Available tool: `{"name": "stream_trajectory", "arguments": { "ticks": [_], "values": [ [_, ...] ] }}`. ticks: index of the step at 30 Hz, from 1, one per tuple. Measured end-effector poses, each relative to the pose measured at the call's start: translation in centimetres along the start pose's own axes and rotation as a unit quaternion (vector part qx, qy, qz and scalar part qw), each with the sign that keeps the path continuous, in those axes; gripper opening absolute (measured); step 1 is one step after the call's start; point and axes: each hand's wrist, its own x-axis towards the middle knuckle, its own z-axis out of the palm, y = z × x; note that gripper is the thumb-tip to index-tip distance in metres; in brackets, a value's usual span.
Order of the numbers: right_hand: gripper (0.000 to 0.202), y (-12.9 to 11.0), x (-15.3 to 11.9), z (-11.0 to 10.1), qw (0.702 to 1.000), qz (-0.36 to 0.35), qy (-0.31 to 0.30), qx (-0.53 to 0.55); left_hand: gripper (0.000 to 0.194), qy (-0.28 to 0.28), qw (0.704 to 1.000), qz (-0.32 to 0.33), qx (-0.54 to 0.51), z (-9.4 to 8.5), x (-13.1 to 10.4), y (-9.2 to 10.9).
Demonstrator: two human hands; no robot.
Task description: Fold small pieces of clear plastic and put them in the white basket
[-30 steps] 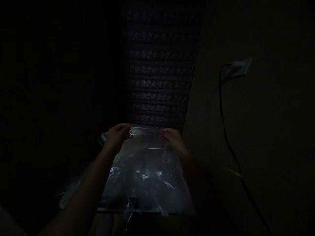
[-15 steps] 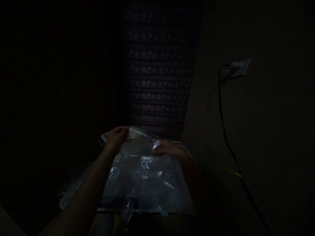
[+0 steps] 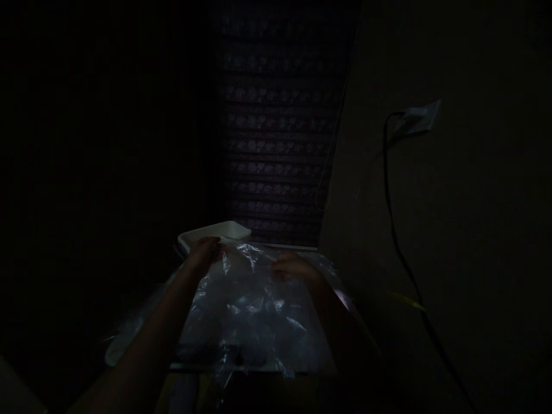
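A clear plastic bag (image 3: 248, 256) stretches between my two hands, its surface creased and shiny. My left hand (image 3: 207, 253) pinches its upper left edge. My right hand (image 3: 293, 265) has its fingers closed on the right side of it. More clear plastic (image 3: 254, 328) lies spread beneath, over the table, and hangs past the front edge. The scene is very dark, so I cannot tell where one sheet or bag ends and another starts.
Just behind my left hand stands a white plastic tub (image 3: 235, 230). At the back hangs a patterned blind (image 3: 276, 144) with a looped cord. On the right wall, a black cable (image 3: 392, 224) runs down from a wall socket (image 3: 418, 118).
Both hands have come down a little, and the plastic between them has lowered and crumpled. More of the white tub behind it now shows.
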Motion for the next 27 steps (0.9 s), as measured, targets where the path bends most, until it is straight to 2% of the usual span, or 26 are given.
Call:
{"name": "stream_trajectory", "arguments": {
  "ticks": [4,10,12,16,19,22,24,27],
  "values": [
    [0.014,1.3,1.0,-0.2,0.999,-0.003,0.043,-0.029,0.005,0.014,0.997,-0.064,-0.026,-0.1,-0.2,-0.6],
    [0.005,1.9,1.4,-0.7,0.991,-0.047,0.120,0.047,0.010,0.004,0.998,-0.060,-0.020,-0.9,-0.1,-1.5],
    [0.005,1.6,1.4,-0.8,0.987,-0.061,0.145,0.038,0.020,-0.025,0.999,-0.048,-0.004,-1.3,0.0,-1.7],
    [0.006,0.4,1.1,-1.0,0.979,-0.091,0.184,0.011,0.038,-0.125,0.989,-0.021,0.072,-1.5,-0.1,-1.7],
    [0.009,-0.6,0.6,-1.1,0.978,-0.101,0.180,0.006,0.032,-0.175,0.966,0.008,0.190,-1.1,-0.1,-1.3],
    [0.011,-1.3,0.1,-1.1,0.982,-0.092,0.159,0.036,0.020,-0.200,0.937,0.080,0.274,-0.3,-0.2,-0.7],
    [0.012,-1.6,-0.2,-0.9,0.984,-0.085,0.138,0.067,0.021,-0.204,0.927,0.122,0.289,0.2,-0.4,-0.3],
    [0.013,-1.7,-0.4,-0.7,0.984,-0.084,0.111,0.107,0.025,-0.210,0.927,0.142,0.275,1.1,-0.9,0.0]
  ]
}}
